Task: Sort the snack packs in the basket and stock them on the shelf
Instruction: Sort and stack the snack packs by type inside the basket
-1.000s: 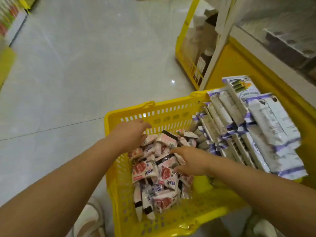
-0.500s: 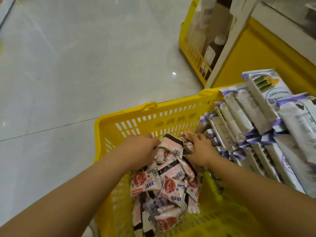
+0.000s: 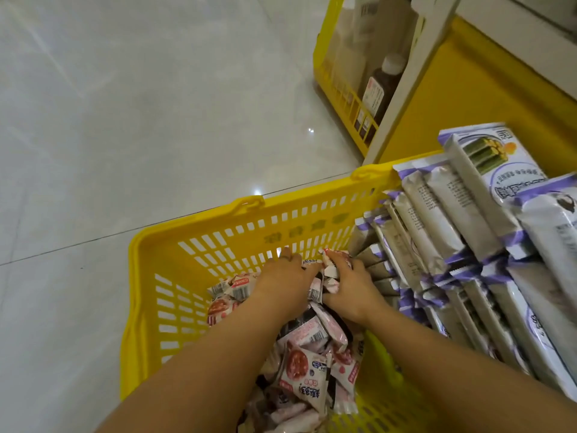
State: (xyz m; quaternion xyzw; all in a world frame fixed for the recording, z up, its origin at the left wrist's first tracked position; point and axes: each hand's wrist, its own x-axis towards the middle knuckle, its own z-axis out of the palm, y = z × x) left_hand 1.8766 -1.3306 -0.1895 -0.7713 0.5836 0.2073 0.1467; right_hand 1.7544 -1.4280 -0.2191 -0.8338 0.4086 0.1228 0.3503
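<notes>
Both hands are deep in the yellow basket (image 3: 150,295), left hand (image 3: 285,284) and right hand (image 3: 349,290) curled round a clump of small pink snack packs (image 3: 304,368) near the far wall; gather one kind only, squeeze lightly, lift clear of the purple packs (image 3: 437,239) on the right

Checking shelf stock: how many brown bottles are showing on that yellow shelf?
1: a brown bottle with a white cap, on the yellow shelf top right. Others may be hidden behind the pale packages beside it.
</notes>
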